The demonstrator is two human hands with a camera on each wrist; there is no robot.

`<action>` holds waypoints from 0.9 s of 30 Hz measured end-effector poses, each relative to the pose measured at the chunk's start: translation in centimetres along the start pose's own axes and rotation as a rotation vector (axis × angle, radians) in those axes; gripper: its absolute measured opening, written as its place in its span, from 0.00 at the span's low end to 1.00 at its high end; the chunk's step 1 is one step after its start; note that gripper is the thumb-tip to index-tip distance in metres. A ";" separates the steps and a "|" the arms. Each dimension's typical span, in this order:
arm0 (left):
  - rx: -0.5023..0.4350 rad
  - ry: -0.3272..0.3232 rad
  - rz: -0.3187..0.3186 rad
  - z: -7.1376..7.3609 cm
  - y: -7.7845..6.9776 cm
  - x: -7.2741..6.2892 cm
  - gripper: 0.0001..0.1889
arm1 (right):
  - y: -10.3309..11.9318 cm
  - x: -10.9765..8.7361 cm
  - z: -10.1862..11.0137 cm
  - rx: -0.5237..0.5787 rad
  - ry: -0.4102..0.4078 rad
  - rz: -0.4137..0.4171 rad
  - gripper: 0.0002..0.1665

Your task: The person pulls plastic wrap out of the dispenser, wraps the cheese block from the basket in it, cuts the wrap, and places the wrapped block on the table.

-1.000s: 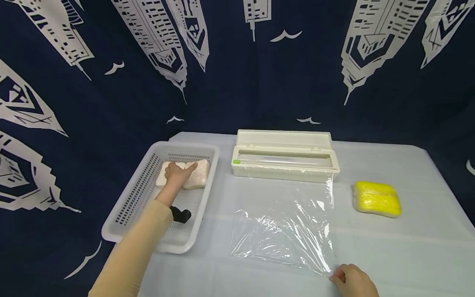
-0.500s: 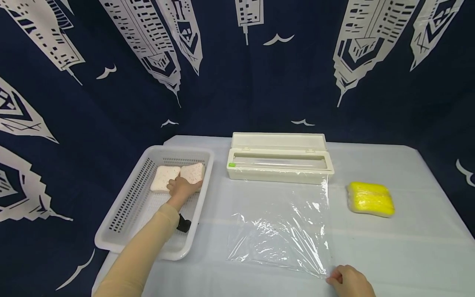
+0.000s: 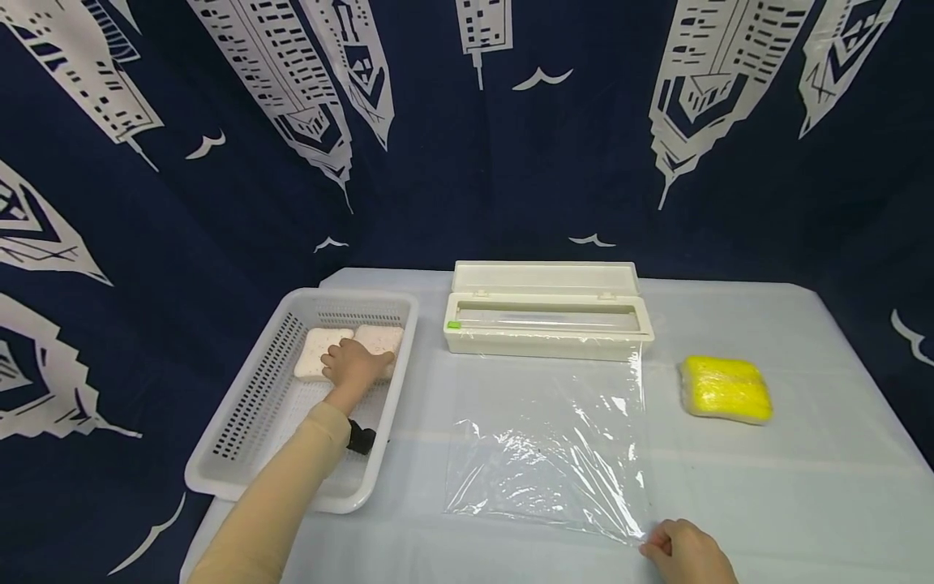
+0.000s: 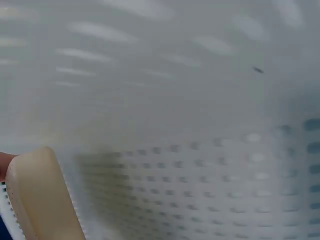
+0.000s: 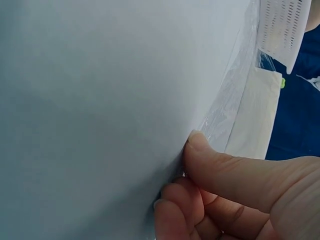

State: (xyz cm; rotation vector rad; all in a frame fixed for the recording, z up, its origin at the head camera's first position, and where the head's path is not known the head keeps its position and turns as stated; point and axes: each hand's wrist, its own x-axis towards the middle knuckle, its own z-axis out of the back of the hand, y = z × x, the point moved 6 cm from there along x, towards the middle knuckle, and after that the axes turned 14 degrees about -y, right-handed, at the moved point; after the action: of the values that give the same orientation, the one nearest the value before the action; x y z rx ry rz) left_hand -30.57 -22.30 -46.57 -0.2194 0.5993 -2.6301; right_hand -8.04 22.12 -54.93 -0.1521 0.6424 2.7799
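Note:
In the head view my left hand [image 3: 355, 369] reaches into the white basket [image 3: 241, 369], fingers and thumb gripping the near part of a pale, pink-speckled slab [image 3: 379, 337], a sponge or bread slice. In the left wrist view that slab [image 4: 45, 195] stands tilted over the basket floor, a fingertip against its end. Beside it lies a second cream slab [image 3: 314, 350]. At the table's front my right hand [image 3: 689, 553] pinches the near right corner of a clear sheet of cling film [image 3: 547, 454]. The film runs out from a cream dispenser [image 3: 547, 345] with its lid up.
A yellow block [image 3: 726, 389] wrapped in film lies on the white-covered table [image 3: 817, 487], right of the film. Something black [image 3: 361, 438] shows inside the basket beside my left sleeve. Behind the table hangs a dark blue printed curtain [image 3: 525, 178].
My left hand has drawn back from atop the slabs to the near side of the right one and holds it. My right hand stays at the film's corner. The head view has shifted slightly.

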 end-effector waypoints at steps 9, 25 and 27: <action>-0.302 0.023 -0.019 5.0 -2.3 -0.4 0.47 | -0.2 0.0 0.1 0.019 -0.043 0.036 0.11; -0.577 0.006 -0.492 8.4 -10.1 -12.0 0.46 | 0.2 0.3 0.0 0.006 -0.038 0.077 0.12; -0.596 0.059 -0.558 6.8 -10.8 -13.3 0.45 | 0.1 0.3 0.0 0.004 -0.042 0.081 0.12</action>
State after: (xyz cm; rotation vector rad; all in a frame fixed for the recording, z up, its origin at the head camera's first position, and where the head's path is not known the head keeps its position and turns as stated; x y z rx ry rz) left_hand -21.04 -10.16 -36.50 -0.5552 1.5253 -2.8948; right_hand -8.33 22.08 -54.95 -0.0686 0.6578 2.8504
